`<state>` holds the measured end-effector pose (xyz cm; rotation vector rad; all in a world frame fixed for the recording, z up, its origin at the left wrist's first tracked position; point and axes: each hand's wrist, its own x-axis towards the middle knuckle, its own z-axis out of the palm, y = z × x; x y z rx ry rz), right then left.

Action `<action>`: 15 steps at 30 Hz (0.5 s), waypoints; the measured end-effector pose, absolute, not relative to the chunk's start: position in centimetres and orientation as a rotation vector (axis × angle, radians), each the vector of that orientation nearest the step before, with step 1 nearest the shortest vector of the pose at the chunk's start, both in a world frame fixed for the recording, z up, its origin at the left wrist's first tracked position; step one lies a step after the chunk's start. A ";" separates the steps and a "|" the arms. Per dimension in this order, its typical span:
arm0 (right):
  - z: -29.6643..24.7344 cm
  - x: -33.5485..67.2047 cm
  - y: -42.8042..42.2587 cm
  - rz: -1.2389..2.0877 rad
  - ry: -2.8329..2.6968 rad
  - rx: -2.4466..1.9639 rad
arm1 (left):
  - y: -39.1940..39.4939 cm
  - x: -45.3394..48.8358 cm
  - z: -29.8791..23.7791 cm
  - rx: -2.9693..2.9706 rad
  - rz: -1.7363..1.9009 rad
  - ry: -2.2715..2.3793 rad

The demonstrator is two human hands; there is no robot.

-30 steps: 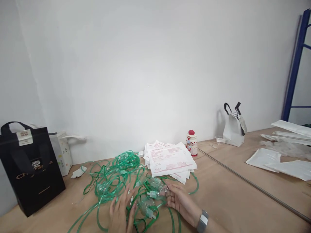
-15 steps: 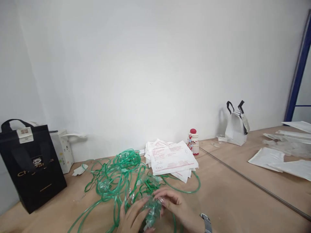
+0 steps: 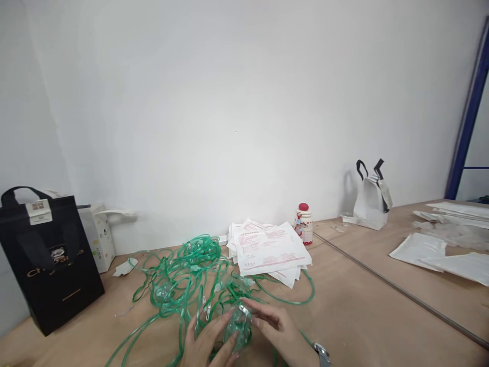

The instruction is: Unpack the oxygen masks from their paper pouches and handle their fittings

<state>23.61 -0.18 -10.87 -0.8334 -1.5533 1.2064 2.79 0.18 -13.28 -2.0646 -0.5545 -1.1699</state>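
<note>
A tangle of green tubing [image 3: 179, 278] with clear plastic parts lies on the wooden table [image 3: 355, 311]. My left hand [image 3: 204, 344] and my right hand [image 3: 277, 329] meet at the table's near edge. Both are curled round one clear plastic mask piece [image 3: 237, 323] with green fittings, lifted a little off the table. My right wrist bears a watch [image 3: 322, 353]. A stack of white printed paper pouches [image 3: 269, 250] lies just behind the tubing.
A black paper bag [image 3: 48, 257] stands at the left, a white box [image 3: 98, 234] behind it. A small red-capped bottle [image 3: 304, 223] and a white bag [image 3: 370, 201] stand by the wall. Loose white pouches [image 3: 443, 250] lie at the right. A blue frame [image 3: 468, 117] rises there.
My hands have come together from flat on the tubing and closed round the clear mask piece, raising it slightly. The view has shifted a little to the left.
</note>
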 end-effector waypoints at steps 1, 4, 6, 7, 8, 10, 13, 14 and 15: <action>-10.9 23.6 -0.2 1.185 -1.553 -0.858 | 0.1 2.8 -13.2 -2.067 -1.159 -0.549; -11.0 23.6 -0.3 1.149 -1.543 -0.908 | 0.0 2.7 -12.7 -2.055 -1.141 -0.523; -11.0 23.5 -0.3 1.144 -1.539 -0.922 | -0.1 2.8 -12.6 -2.050 -1.086 -0.501; -11.0 23.4 -0.4 1.144 -1.539 -0.929 | -0.2 2.9 -12.6 -2.047 -1.080 -0.500; -11.1 23.4 -0.4 1.146 -1.540 -0.937 | -0.3 3.1 -12.6 -2.040 -1.108 -0.517; -11.0 23.3 -0.4 1.142 -1.549 -0.957 | -0.6 3.7 -12.7 -2.021 -1.214 -0.573; -10.7 23.3 -0.4 1.141 -1.570 -0.977 | -0.9 4.5 -12.7 -1.999 -1.331 -0.627; -10.6 23.4 -0.4 1.142 -1.576 -0.982 | -1.0 4.6 -12.7 -1.982 -1.371 -0.639; -10.5 23.4 -0.3 1.144 -1.579 -0.984 | -1.0 4.7 -12.6 -1.980 -1.383 -0.646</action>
